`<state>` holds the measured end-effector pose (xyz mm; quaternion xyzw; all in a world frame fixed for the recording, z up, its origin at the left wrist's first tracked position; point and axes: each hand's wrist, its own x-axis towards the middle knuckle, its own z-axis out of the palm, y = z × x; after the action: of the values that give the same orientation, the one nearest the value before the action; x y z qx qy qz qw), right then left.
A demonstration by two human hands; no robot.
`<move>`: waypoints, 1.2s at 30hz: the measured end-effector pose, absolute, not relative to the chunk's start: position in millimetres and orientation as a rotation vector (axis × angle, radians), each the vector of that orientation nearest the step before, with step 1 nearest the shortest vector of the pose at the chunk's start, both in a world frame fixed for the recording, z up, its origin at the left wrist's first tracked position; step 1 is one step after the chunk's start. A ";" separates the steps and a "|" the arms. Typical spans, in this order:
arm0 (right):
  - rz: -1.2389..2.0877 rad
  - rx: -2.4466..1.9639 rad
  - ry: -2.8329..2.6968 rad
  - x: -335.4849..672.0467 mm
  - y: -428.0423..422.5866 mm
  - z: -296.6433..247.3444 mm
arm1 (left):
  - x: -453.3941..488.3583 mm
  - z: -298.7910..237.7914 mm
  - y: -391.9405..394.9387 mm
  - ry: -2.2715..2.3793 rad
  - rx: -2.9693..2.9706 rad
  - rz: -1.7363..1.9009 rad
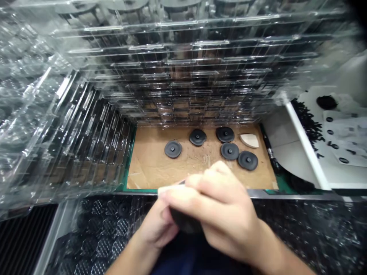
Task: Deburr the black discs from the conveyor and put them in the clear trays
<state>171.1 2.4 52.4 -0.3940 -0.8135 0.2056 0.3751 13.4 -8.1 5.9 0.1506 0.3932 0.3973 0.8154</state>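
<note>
Both hands are together in front of me, near the front edge of the work surface. My left hand (160, 225) is closed on a dark, smooth part (186, 221), mostly hidden by the fingers. Over it lies my right hand (220, 206), fingers curled, with a small white piece (164, 189) pressed under its fingertips against the part. Blur hides exactly how the white piece is held. Beyond them, on a cardboard sheet (149, 168), lie several black rounded discs (172, 149) with small central studs. A white wedge-shaped pad (249, 140) rests at their right.
Tall stacks of clear plastic trays (186, 72) stand behind and at the left (77, 126). A white bin (308, 141) at the right borders small black pieces (308, 124) and white sheets (349, 133). More clear trays (106, 233) with dark parts lie below the front edge.
</note>
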 end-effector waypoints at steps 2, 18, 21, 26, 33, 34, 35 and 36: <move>0.555 -1.192 -2.056 172.2 2.0 54.9 | 13.1 5.9 -7.5 0.827 0.362 0.862; 1.384 -1.170 -1.688 199.6 -34.7 28.3 | 5.1 10.2 -1.6 0.746 0.341 1.055; 1.102 -1.421 -1.559 199.1 -32.2 26.3 | 11.4 8.9 -1.0 0.732 0.300 1.042; 0.598 -1.295 -1.607 167.5 -17.1 50.8 | 16.7 13.0 -6.9 0.765 0.309 1.021; 0.802 -1.123 -2.048 147.1 -1.7 53.5 | 13.5 6.4 -9.7 0.858 0.298 0.973; 0.714 -1.160 -2.019 146.4 -0.1 53.1 | 15.1 5.4 -10.1 0.845 0.309 0.947; 0.621 -1.178 -1.986 146.0 0.7 53.1 | 16.5 4.8 -10.4 0.830 0.320 0.919; 0.554 -1.164 -1.957 146.1 0.6 53.5 | 17.4 4.6 -10.6 0.821 0.332 0.896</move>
<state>146.1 0.6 53.5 -0.4576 -0.7695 0.2180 0.3886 17.4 -10.6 4.6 0.1550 0.3840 0.4190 0.8081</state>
